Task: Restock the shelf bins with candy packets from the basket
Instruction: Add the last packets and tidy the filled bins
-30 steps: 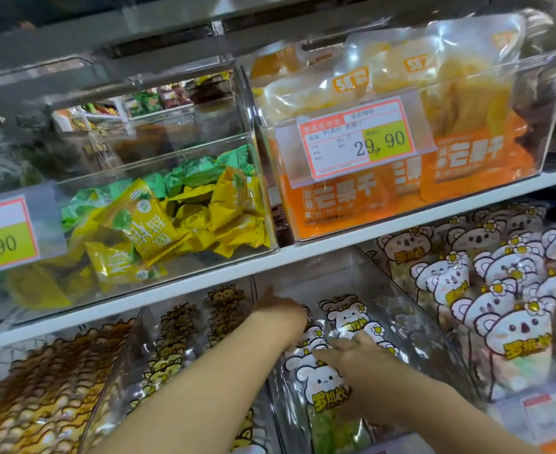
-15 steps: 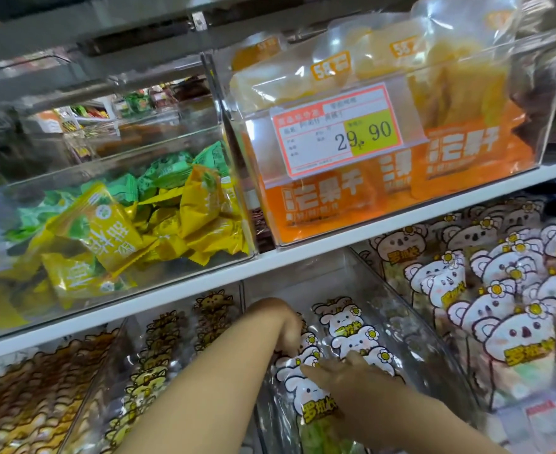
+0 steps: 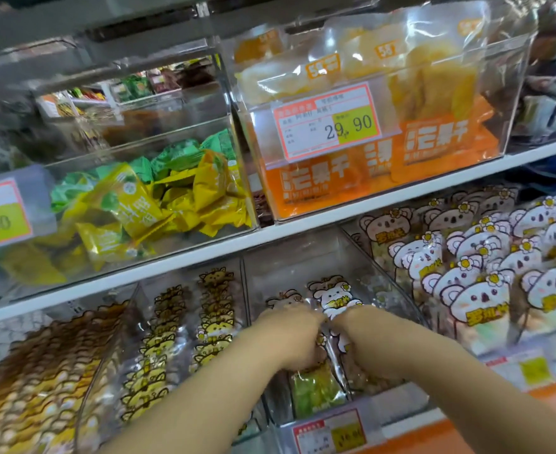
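In the middle bin (image 3: 289, 263), straightening bear packets (image 3: 334, 298).
Left hand (image 3: 289, 335), right hand (image 3: 365, 335) dug in, my grip hidden; stand them upright, facing out.

Left hand (image 3: 288, 337) and right hand (image 3: 366, 335) sit side by side among koala candy packets (image 3: 334, 298) in the middle clear bin (image 3: 303, 263), fingers hidden.

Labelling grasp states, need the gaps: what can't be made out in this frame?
Fingers of left hand and right hand: head view, hidden behind the hands' backs, blurred; grip on the koala packets unclear.
Basket: outside the frame.
Front price tag of the middle bin: blurred, digits unreadable.
Upper-left price tag: cut by left edge.
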`<action>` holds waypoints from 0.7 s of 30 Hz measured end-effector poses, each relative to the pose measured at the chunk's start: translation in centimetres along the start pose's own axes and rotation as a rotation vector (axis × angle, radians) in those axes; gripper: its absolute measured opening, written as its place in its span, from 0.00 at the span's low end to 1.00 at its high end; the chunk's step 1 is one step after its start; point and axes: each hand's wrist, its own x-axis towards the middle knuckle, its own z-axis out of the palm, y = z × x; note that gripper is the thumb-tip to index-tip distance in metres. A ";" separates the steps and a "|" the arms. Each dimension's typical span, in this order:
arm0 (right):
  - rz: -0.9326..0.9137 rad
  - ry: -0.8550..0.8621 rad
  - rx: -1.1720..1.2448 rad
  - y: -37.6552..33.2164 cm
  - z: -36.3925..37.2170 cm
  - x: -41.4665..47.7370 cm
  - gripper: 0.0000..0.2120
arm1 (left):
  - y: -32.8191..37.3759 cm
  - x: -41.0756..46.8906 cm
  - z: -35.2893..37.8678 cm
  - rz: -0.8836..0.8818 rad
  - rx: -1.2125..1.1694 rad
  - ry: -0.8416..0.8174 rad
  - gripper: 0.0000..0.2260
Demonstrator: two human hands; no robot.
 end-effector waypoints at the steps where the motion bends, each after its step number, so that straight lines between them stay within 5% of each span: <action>1: 0.005 -0.050 -0.031 -0.1 0.3 -0.1 0.19 | 0.6 -0.3 0.7 -0.016 0.061 -0.055 0.32; 6: 0.027 -0.228 -0.030 0.2 1.9 -0.1 0.36 | 1.7 0.4 3.1 -0.166 0.267 -0.211 0.44; 11: 0.108 -0.260 -0.078 0.7 1.0 -0.5 0.36 | 1.7 -0.1 3.7 -0.173 0.482 -0.265 0.44; 14: 0.080 -0.213 -0.078 0.4 0.8 -1.0 0.26 | 1.9 -0.5 3.0 -0.163 0.485 -0.269 0.44; 17: 0.059 -0.081 -0.094 0.3 -0.6 -2.4 0.16 | 1.7 -1.8 1.9 -0.102 0.404 -0.119 0.43; 21: 0.021 -0.024 -0.067 0.1 -1.9 -4.5 0.20 | 1.5 -3.3 2.6 0.163 0.273 0.025 0.35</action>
